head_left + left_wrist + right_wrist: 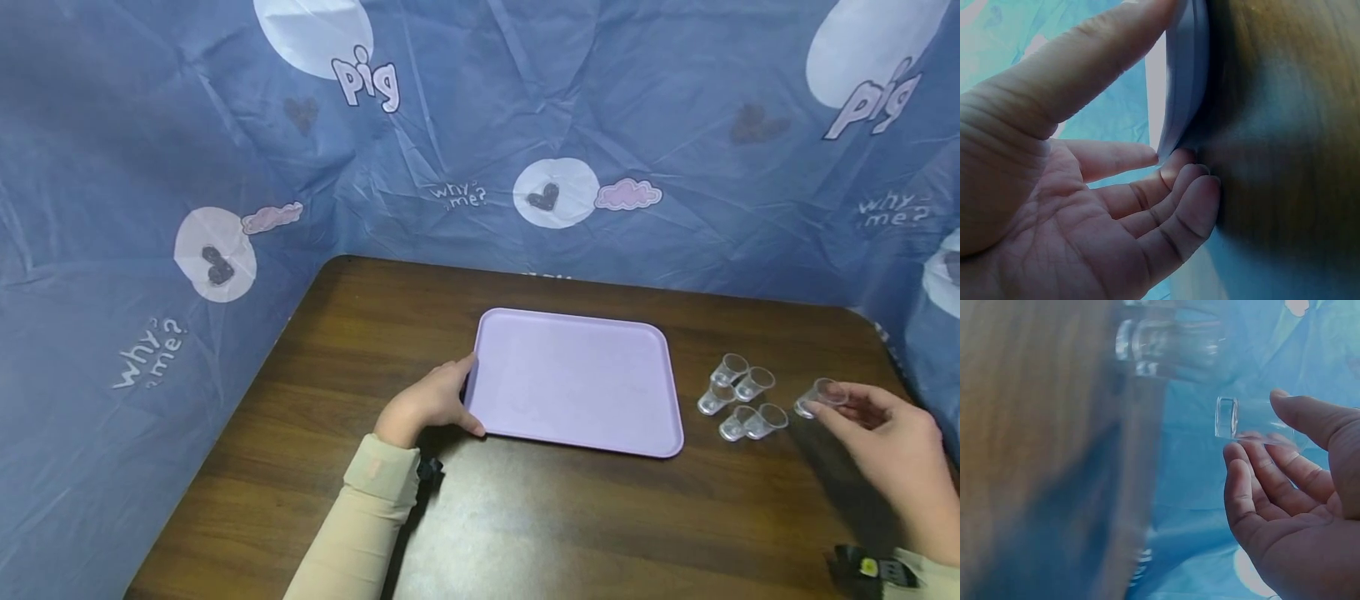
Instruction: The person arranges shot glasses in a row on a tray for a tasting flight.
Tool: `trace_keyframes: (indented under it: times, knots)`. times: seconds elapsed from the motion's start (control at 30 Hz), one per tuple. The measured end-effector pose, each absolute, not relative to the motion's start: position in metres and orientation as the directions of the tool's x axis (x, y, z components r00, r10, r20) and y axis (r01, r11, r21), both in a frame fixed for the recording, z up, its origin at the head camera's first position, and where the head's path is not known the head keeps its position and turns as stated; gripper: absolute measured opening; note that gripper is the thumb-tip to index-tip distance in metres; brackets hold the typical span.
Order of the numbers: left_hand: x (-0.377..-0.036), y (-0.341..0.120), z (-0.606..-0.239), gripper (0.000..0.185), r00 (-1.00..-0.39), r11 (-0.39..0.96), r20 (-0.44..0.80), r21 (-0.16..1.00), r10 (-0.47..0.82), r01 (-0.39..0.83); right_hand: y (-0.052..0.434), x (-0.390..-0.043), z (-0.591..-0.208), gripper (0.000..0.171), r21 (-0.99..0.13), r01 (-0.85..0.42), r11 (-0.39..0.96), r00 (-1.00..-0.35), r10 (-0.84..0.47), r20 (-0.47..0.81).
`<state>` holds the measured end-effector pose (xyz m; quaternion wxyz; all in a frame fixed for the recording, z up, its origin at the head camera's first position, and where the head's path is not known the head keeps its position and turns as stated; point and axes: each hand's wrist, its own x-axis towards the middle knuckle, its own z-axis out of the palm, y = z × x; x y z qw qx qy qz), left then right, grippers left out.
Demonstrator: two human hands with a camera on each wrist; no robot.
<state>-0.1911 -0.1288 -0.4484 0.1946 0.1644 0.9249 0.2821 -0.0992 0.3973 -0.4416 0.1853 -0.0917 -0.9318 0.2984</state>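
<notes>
Nearest the viewer, two forearms in pale beige sleeves (pixel 352 533) reach over the dark wooden table (pixel 525 533); a black strap with a small device sits at each wrist.

The left hand (pixel 427 404) rests at the near-left corner of a lilac plastic tray (pixel 577 379). Its thumb lies along the tray's left rim and its fingers curl in under that edge, so the hand grips the tray's side; the left wrist view shows the thumb pressed on the rim and the fingertips (pixel 1179 169) tucked against the underside where the tray meets the table. The tray lies flat near the table's middle, its surface bare.

The right hand (pixel 892 450) is off to the right, well apart from the tray. Between thumb and fingertips it pinches one small clear plastic cup (pixel 821 396), held tipped on its side just above the table. The right wrist view shows the cup (pixel 1254 422) resting on the fingertips with the thumb closing over it.

Just beyond and left of that cup, between it and the tray, four more clear cups (pixel 738 396) lie in a loose cluster on the table, tipped over with their mouths pointing right and away.

Farthest back, a wrinkled blue printed sheet (pixel 480 125) rises behind and beside the table, with white circles, hearts, pink clouds and the words "pig" and "why me?".
</notes>
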Motion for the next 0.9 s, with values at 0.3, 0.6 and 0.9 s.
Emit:
trace_keyframes:
  times: [0.3,0.6,0.9]
  knots:
    - [-0.191,-0.129,-0.449,0.122,-0.87,0.785,-0.266,0.588,0.416,0.196,0.376,-0.099,-0.416,0.036,-0.608,-0.027,0.794,-0.906,0.237,0.35]
    - [-0.191,-0.129,-0.447,0.122,-0.87,0.782,-0.263,0.591,0.417,0.196,0.341,-0.1,-0.396,0.034,-0.669,-0.125,0.733,-0.921,0.166,0.354]
    - [-0.193,-0.128,-0.449,0.122,-0.87,0.779,-0.252,0.591,0.424,0.209,0.306,-0.108,-0.396,0.031,-0.67,-0.171,0.722,-0.94,0.085,0.331]
